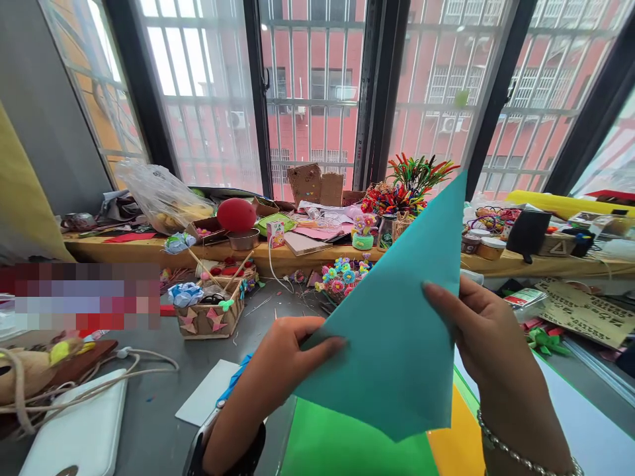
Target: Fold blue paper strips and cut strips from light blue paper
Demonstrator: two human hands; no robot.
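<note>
Cluttered craft table (149, 410), both hands, left hand (285, 350), right hand (483, 330), pinching apparently folded teal paper (397, 330)

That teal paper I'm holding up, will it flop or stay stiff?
Probably fairly stiff: the teal paper stands unsagging to its top corner, pinched only at its edges by the left hand and right hand. Likely light: a pinch carries it.

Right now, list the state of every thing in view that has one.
teal paper, folded to a point, held up in the air.
left hand, pinching its left edge.
right hand, gripping its right edge.
green sheet, lying flat under the hands.
yellow sheet, flat beside it.
red balloon, inflated.
</note>
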